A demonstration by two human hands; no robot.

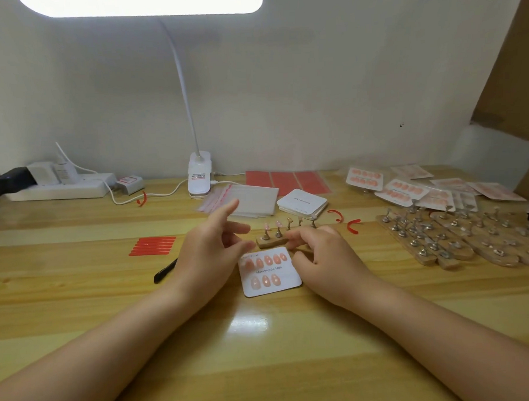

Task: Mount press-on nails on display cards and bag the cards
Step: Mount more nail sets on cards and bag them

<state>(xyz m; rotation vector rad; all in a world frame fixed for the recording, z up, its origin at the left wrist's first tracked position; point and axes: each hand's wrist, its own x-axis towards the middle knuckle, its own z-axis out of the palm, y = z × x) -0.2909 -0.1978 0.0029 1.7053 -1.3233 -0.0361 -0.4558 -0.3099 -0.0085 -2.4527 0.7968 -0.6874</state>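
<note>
Both hands, left [211, 250] and right [322, 252], hover released; the light, slippery nails [271, 228] at twelve o'clock of the card [270, 285] want edge pinches.

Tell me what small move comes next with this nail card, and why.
Probably lift one of the two pink nails left on the wooden stand and press it into the display card. Its bottom row holds three nails against five above, and the left hand hovers open beside them.
</note>
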